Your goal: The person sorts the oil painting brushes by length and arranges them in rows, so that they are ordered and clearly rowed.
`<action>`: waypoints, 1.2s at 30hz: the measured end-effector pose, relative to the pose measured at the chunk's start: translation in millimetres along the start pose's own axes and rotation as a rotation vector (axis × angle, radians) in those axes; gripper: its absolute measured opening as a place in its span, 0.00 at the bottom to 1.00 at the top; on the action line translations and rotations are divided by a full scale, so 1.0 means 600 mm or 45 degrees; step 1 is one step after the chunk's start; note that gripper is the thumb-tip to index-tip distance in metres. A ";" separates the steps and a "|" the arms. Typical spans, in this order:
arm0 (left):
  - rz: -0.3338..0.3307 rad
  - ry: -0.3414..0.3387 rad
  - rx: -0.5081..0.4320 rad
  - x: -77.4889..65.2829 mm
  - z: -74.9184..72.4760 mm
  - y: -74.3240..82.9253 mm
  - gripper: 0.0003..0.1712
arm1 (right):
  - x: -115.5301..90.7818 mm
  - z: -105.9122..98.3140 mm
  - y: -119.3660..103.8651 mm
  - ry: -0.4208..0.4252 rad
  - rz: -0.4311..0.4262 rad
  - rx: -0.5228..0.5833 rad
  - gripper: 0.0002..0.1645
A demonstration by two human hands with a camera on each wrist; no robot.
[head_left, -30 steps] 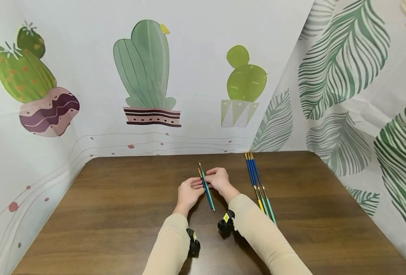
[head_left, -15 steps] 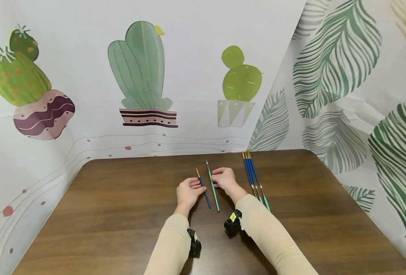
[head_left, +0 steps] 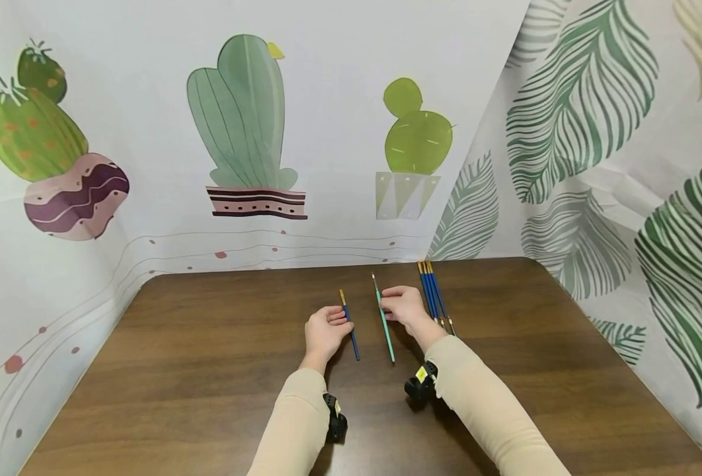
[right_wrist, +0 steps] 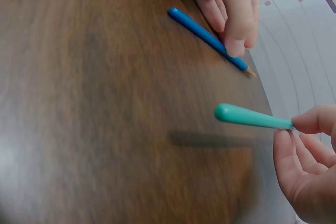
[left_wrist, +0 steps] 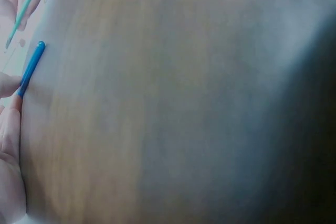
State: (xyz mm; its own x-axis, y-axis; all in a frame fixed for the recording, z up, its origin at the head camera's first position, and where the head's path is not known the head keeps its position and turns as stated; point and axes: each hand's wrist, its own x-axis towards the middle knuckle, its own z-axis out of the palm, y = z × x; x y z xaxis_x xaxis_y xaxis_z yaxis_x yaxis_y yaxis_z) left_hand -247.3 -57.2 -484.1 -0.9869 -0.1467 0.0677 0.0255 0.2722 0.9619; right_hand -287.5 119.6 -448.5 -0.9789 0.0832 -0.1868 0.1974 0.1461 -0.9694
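Note:
My left hand (head_left: 325, 336) pinches a blue paintbrush (head_left: 353, 344) between thumb and fingers, its tan bristles pointing at the wall. In the right wrist view that blue brush slants low over the tabletop. To its right, a slimmer teal paintbrush (head_left: 388, 334) is pinched by my right hand (head_left: 404, 308). The right wrist view shows the teal handle (right_wrist: 247, 116) raised above the wood, with its shadow below. A gap separates the two brushes. In the left wrist view, the blue handle (left_wrist: 32, 66) shows at the left edge, partly covered by fingers.
Several blue paintbrushes (head_left: 432, 291) lie side by side near the table's back edge, right of my right hand. Tips of other brushes (head_left: 451, 326) show below them, the rest hidden by my right sleeve. A patterned cloth (head_left: 339, 132) hangs behind the brown table (head_left: 208, 357).
My right hand has carried the teal paintbrush rightward, away from the blue one it was beside. My left hand has barely moved. The right sleeve now covers the handles of the lower brushes.

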 end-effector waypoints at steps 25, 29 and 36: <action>-0.018 -0.007 -0.016 0.002 -0.001 -0.001 0.22 | -0.033 -0.097 -0.005 -0.069 -0.059 -0.067 0.22; -0.009 -0.007 -0.012 0.002 -0.001 0.000 0.22 | -0.041 -0.117 -0.003 -0.070 -0.061 -0.087 0.23; -0.002 -0.010 0.005 0.001 -0.002 0.001 0.22 | -0.054 -0.150 0.002 -0.056 -0.067 -0.141 0.25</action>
State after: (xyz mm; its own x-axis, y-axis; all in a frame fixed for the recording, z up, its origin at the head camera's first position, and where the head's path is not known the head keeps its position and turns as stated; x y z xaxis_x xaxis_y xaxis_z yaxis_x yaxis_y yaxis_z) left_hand -247.5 -58.5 -483.4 -0.9881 -0.1397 0.0637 0.0230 0.2755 0.9610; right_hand -250.6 205.9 -429.3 -0.9889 0.0299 -0.1455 0.1483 0.2569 -0.9550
